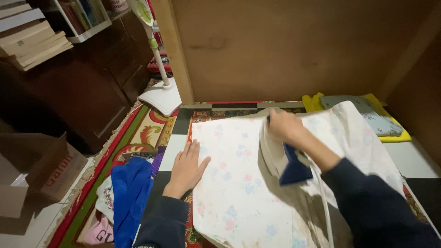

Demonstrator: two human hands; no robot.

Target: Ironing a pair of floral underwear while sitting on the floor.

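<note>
Floral cloth (239,193) lies under the flat, open left hand (187,167), while the right hand (285,126) grips the iron (280,154).

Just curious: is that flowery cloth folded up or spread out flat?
Spread out flat. The floral cloth lies open over the floor; the left hand presses its edge, the right hand holds an iron on it.

Under my hands lies thin matt cotton cloth (239,183), pale with a faded flower print. The iron (280,156) I grip has a smooth plastic body, cream and dark blue. Behind stands a matt wooden panel (285,46); the rug (147,131) looks woven and rough.
</note>
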